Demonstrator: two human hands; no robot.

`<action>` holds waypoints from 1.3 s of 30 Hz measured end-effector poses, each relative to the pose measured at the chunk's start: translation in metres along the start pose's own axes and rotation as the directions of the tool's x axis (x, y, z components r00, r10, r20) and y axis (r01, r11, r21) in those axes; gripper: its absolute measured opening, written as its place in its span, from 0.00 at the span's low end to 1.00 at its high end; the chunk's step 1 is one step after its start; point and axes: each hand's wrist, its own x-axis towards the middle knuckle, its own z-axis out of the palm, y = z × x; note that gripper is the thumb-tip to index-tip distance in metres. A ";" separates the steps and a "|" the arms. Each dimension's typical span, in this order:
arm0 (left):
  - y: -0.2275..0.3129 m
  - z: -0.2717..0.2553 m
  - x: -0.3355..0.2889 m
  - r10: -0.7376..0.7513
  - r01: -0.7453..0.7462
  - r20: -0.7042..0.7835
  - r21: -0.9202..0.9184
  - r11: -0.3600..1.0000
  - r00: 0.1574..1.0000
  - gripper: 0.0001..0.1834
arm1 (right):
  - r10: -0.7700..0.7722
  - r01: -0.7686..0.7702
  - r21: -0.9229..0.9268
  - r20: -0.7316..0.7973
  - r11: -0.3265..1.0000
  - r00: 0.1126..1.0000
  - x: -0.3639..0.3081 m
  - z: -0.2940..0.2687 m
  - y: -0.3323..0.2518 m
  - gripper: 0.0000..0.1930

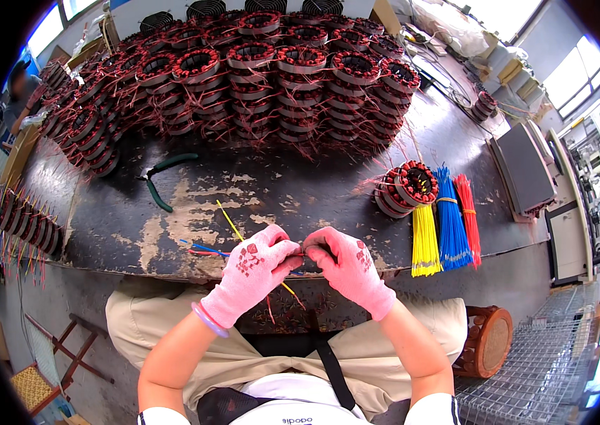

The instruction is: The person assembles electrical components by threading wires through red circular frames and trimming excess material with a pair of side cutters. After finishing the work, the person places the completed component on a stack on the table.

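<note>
Both hands, in pink knit gloves, meet at the table's front edge with the fingertips pinched close together. My left hand (257, 261) is closed around a few thin insulated wires; a yellow wire (229, 219) slants out beyond it, and a blue wire (204, 251) and a red one stick out to its left. Wire ends also hang below this hand. My right hand (348, 265) is closed in a pinch beside the left fingertips; what lies between its fingers is too small and hidden to make out. Nearest to it is a short stack of wound stators (413, 185).
Tall stacks of red-wound stators (250, 92) fill the table's back. Green-handled pliers (160, 180) lie left. Bundles of yellow wires (425, 241), blue wires (451, 223) and red wires (468, 216) lie right. More stators (29, 223) stand far left. A wooden stool (488, 341) is below right.
</note>
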 end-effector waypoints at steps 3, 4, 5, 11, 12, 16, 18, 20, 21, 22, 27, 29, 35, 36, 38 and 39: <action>-0.006 0.012 0.002 0.160 -0.156 -0.065 0.074 0.985 0.985 0.09 | 0.187 -0.223 0.243 0.166 0.944 0.968 0.014 -0.003 0.029 0.08; -0.004 0.011 0.003 0.167 -0.161 -0.054 0.104 0.982 0.984 0.11 | 0.242 -0.316 0.337 0.246 0.887 0.939 0.020 -0.002 0.031 0.09; -0.005 0.012 0.003 0.167 -0.162 -0.047 0.093 0.982 0.985 0.11 | 0.269 -0.332 0.304 0.232 0.893 0.935 0.019 -0.003 0.032 0.09; -0.006 0.012 -0.001 0.128 -0.127 -0.044 0.032 0.991 0.991 0.11 | -0.188 0.161 -0.314 -0.055 0.935 0.981 -0.015 -0.009 0.004 0.20; -0.006 0.011 0.001 0.118 -0.117 -0.042 0.032 0.993 0.992 0.11 | -0.399 0.338 -0.502 -0.015 0.796 0.917 -0.013 -0.007 0.011 0.26; -0.007 0.012 0.002 0.131 -0.131 -0.054 0.008 0.991 0.990 0.09 | -0.469 0.405 -0.673 0.098 0.618 0.878 -0.010 0.001 0.025 0.19; -0.008 0.010 0.002 0.138 -0.137 -0.049 0.011 0.990 0.989 0.08 | 0.083 -0.046 -0.181 0.200 0.982 0.976 -0.003 -0.003 0.021 0.12; -0.006 0.008 0.004 0.141 -0.140 -0.027 0.019 0.990 0.990 0.07 | 0.372 -0.524 0.261 0.461 0.811 0.806 0.005 -0.010 0.021 0.12; -0.006 0.009 0.003 0.121 -0.122 -0.033 -0.002 0.993 0.992 0.08 | 0.373 -0.541 0.289 0.474 0.789 0.798 0.004 -0.011 0.020 0.13; -0.006 0.009 0.000 0.101 -0.102 -0.041 -0.021 0.995 0.994 0.09 | 0.371 -0.557 0.316 0.489 0.768 0.789 0.004 -0.012 0.018 0.14; -0.006 0.010 0.003 0.090 -0.090 -0.043 0.003 0.996 0.995 0.09 | -0.259 0.274 -0.378 0.090 0.884 0.962 -0.008 -0.013 0.021 0.09; -0.007 0.010 0.003 0.082 -0.082 -0.024 0.013 0.997 0.996 0.08 | -0.354 0.355 -0.467 0.094 0.810 0.931 -0.008 -0.011 0.015 0.14; -0.007 0.011 0.004 0.083 -0.083 -0.019 0.003 0.997 0.996 0.08 | 0.421 -0.545 0.407 0.358 0.733 0.834 0.010 -0.001 0.037 0.07; -0.007 0.011 0.004 0.075 -0.075 -0.015 0.008 0.997 0.997 0.08 | 0.395 -0.538 0.448 0.377 0.714 0.838 0.008 -0.002 0.038 0.07; -0.010 0.011 0.003 0.096 -0.096 -0.017 0.009 0.995 0.995 0.08 | 0.349 -0.371 0.130 0.167 0.919 0.922 0.006 -0.007 0.013 0.06; -0.011 0.010 0.002 0.102 -0.102 -0.017 0.008 0.995 0.995 0.08 | 0.291 -0.288 -0.055 0.076 0.956 0.954 0.000 -0.007 0.004 0.07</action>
